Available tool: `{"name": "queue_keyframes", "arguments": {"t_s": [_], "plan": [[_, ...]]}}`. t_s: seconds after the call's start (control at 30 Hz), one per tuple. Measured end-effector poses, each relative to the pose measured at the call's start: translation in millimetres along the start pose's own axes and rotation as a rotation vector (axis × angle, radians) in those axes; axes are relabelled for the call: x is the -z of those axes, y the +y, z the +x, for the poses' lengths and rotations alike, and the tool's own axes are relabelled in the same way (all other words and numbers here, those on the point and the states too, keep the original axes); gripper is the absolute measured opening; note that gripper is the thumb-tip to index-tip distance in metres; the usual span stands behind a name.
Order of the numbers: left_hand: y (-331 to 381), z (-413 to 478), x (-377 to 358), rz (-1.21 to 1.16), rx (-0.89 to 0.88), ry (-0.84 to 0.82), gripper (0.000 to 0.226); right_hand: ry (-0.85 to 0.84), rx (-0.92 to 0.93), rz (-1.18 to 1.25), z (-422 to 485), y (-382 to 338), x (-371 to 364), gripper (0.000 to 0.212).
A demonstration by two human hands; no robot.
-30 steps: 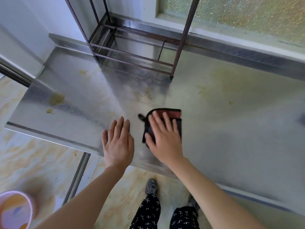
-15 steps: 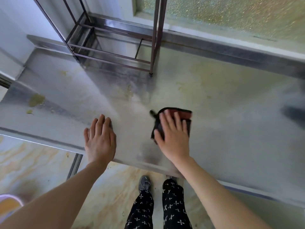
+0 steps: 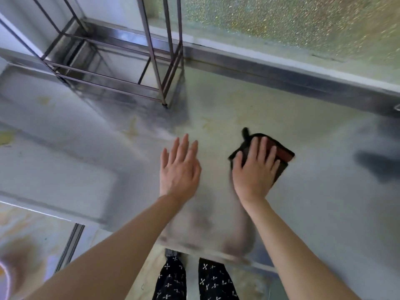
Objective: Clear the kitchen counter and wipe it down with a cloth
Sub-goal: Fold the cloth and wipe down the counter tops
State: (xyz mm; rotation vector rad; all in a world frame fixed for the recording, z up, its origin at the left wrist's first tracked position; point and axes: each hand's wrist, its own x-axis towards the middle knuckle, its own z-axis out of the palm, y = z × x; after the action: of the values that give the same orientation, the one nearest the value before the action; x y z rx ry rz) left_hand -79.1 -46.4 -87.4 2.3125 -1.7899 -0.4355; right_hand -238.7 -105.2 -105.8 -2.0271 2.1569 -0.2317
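A dark folded cloth [image 3: 283, 154] with a red edge lies flat on the steel counter [image 3: 313, 202]. My right hand [image 3: 254, 172] presses down on it, fingers spread over most of it. My left hand [image 3: 178, 167] is flat and empty, fingers apart, over the counter just left of the cloth. Yellowish smears [image 3: 132, 128] mark the steel further back and at the far left [image 3: 6, 137].
A brown metal rack frame [image 3: 151, 61] stands at the back left of the counter. A raised steel backsplash [image 3: 281, 72] runs under a frosted window. The counter's front edge [image 3: 54, 213] steps toward me near my legs. A dark blurred shape [image 3: 376, 163] sits at the right.
My right hand has slid the cloth to the right and away from the front edge. My left hand has moved forward from the edge onto the counter. The view has shifted right.
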Motion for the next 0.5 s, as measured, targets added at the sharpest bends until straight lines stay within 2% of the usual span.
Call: {"name": "queue_keyframes", "arguments": {"t_s": [0.07, 0.13, 0.17, 0.2, 0.23, 0.4, 0.47, 0.5], "plan": [[18.1, 18.2, -2.9, 0.014, -0.012, 0.035, 0.052, -0.091, 0.358, -0.07, -7.9, 7.4, -0.1, 0.059], [24.6, 35.1, -6.5, 0.03, 0.058, 0.039, 0.052, -0.195, 0.721, -0.109, 5.2, 28.7, 6.9, 0.057], [22.6, 40.5, -9.2, 0.038, 0.111, 0.035, 0.054, -0.21, 0.814, -0.108, 20.8, 39.1, 10.1, 0.056], [18.7, 43.7, -12.6, 0.046, 0.158, 0.028, 0.057, -0.201, 0.828, -0.114, 38.9, 46.9, 11.6, 0.056], [14.7, 44.1, -15.8, 0.054, 0.191, 0.015, 0.062, -0.182, 0.762, -0.121, 57.8, 52.4, 12.2, 0.057], [12.2, 41.6, -22.2, 0.057, 0.22, 0.0, 0.066, -0.068, 0.15, -0.051, 128.3, 39.1, 9.4, 0.057], [13.0, 42.4, -21.2, 0.066, 0.221, 0.002, 0.066, -0.075, 0.032, -0.009, 136.5, 12.2, 4.9, 0.058], [13.1, 42.7, -20.3, 0.07, 0.218, -0.006, 0.066, -0.088, 0.054, -0.01, 134.9, -2.6, 1.6, 0.058]]}}
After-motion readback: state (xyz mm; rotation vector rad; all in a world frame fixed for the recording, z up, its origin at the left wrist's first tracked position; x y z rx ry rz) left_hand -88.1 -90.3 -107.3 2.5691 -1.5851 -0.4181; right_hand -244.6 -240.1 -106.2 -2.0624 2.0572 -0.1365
